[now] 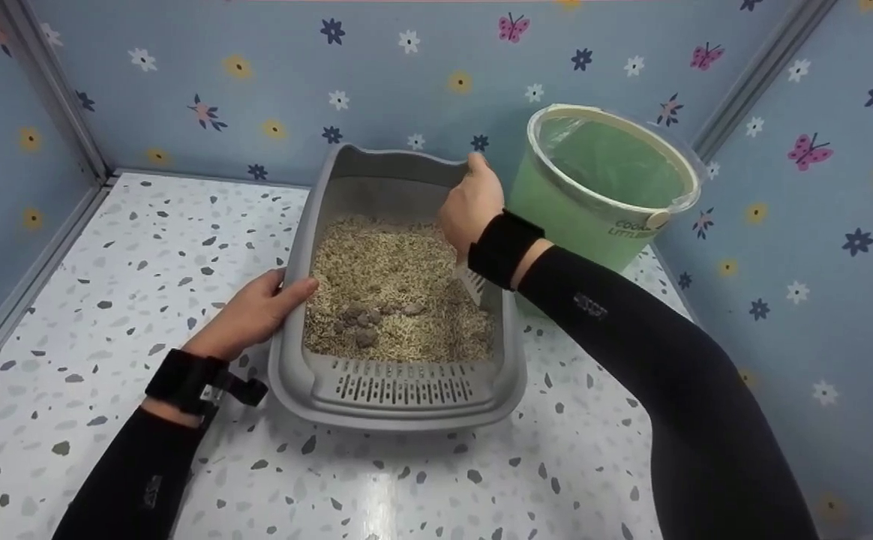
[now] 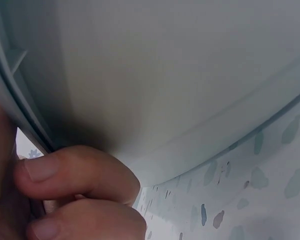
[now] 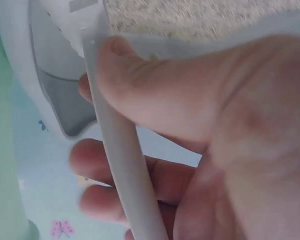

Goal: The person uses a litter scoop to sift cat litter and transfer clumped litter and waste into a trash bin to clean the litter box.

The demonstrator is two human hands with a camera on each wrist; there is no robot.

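Observation:
A grey litter box [image 1: 399, 420] holds pale granular litter [image 1: 384, 262], with several dark clumps [image 1: 365, 319] lying toward its front left. On the box's left rim, my left hand [image 1: 260, 306] grips with the thumb on top; the left wrist view shows its fingers [image 2: 90, 175] curled beneath the edge. Over the right side of the box, my right hand [image 1: 474, 210] holds a litter scoop by its pale handle [image 3: 125, 160], the thumb laid along it. Part of the slotted scoop head [image 1: 471, 280] shows below the wrist, at the litter; the rest is hidden by the arm.
Close on the right stands a green bin [image 1: 571, 217] lined with a clear bag [image 1: 616, 154]. Blue flowered panels [image 1: 204, 60] enclose the speckled white surface [image 1: 144, 247] at the back and sides.

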